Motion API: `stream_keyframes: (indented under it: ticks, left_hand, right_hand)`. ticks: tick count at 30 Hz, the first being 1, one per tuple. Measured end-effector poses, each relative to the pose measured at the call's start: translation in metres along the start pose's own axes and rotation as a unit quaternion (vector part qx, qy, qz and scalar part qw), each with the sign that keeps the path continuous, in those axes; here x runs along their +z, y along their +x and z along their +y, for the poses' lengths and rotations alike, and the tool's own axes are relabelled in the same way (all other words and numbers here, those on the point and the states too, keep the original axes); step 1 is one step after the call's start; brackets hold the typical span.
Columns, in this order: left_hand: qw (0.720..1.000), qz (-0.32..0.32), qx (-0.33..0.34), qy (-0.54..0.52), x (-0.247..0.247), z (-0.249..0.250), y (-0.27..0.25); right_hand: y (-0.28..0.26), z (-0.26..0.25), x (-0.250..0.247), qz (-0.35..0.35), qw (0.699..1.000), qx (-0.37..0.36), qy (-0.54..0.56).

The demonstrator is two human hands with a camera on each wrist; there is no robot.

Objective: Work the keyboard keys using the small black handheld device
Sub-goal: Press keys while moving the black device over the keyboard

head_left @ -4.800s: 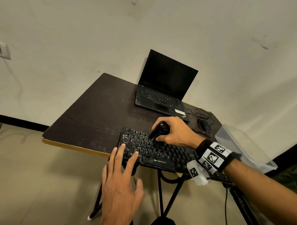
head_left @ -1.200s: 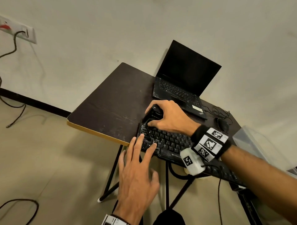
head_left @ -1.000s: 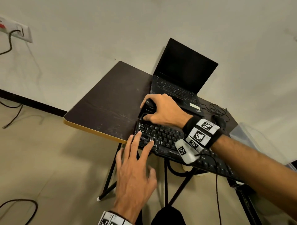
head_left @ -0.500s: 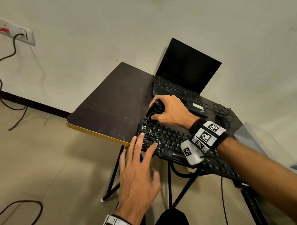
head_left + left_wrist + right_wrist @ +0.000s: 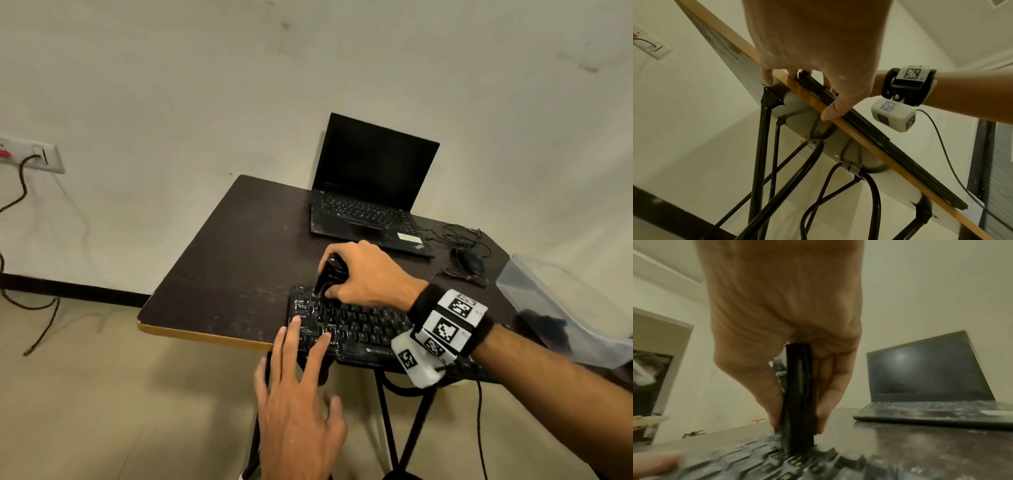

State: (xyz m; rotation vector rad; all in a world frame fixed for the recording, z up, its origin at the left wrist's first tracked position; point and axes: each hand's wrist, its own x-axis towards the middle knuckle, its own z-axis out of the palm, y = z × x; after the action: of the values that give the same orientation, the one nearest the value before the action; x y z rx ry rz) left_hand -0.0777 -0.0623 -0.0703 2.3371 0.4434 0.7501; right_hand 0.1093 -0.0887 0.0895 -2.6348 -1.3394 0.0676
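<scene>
A black keyboard (image 5: 356, 329) lies along the near edge of the dark table (image 5: 239, 274). My right hand (image 5: 366, 274) grips a small black handheld device (image 5: 330, 275), its lower end pressed onto the keys at the keyboard's far left corner. The right wrist view shows the device (image 5: 798, 400) upright between thumb and fingers, its tip on the keys (image 5: 797, 462). My left hand (image 5: 298, 394) lies flat with straight fingers resting on the keyboard's near left corner; in the left wrist view its fingers (image 5: 834, 112) lap over the table edge.
An open black laptop (image 5: 370, 192) with a dark screen stands at the back of the table. A black mouse (image 5: 471, 263) with a tangled cord lies to its right. A clear plastic bin (image 5: 561, 308) sits at the far right. A wall socket (image 5: 37, 157) holds a cable.
My right hand has slid the device a little along the keyboard's upper left keys. The left hand stays flat on the near left corner. The head view has shifted.
</scene>
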Motion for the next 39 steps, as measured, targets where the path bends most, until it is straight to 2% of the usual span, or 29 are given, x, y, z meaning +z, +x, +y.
stream_keyframes:
  ticks: [3,7,10,13,18,21,24,29,32,35,39]
  left_hand:
    - [1.000,-0.004,0.009,0.014,0.001,-0.001,0.003]
    - [1.000,-0.008,0.012,0.027,0.004,-0.004,0.004]
    - [0.998,-0.009,0.027,0.047,0.003,-0.007,0.004]
    - [0.997,-0.015,0.027,0.064,0.001,-0.009,0.005]
    - [0.996,-0.036,0.020,0.084,0.001,-0.006,0.008]
    - [0.995,-0.022,0.017,0.091,0.003,-0.004,0.010]
    - [0.996,-0.008,0.019,0.090,0.004,-0.003,0.009]
    - [0.993,-0.026,0.023,0.109,0.006,-0.008,0.013]
    - [0.990,-0.038,0.027,0.131,0.005,-0.011,0.014]
    - [0.988,-0.037,0.033,0.145,0.006,-0.012,0.012]
    - [0.992,-0.032,0.026,0.117,0.005,-0.006,0.011]
  right_hand:
    - [0.001,0.009,-0.005,0.009,0.999,0.031,0.010]
    - [0.002,-0.014,0.004,0.014,0.999,-0.036,0.019]
    - [0.005,-0.018,0.005,0.004,0.999,-0.046,0.018]
    - [-0.004,0.006,-0.008,-0.015,1.000,-0.015,-0.006]
    - [-0.026,0.049,-0.018,-0.015,0.998,0.056,0.015]
    - [-0.023,0.035,-0.011,-0.005,0.999,0.018,0.029]
    - [-0.006,0.011,0.001,0.015,0.996,-0.018,0.089]
    - [0.015,-0.005,0.016,0.030,0.988,-0.052,0.141]
    - [0.009,0.009,0.006,0.011,0.994,-0.042,0.102]
    - [-0.010,0.043,-0.009,-0.003,0.998,0.002,0.062]
    - [-0.039,0.091,-0.019,0.006,0.996,0.051,0.079]
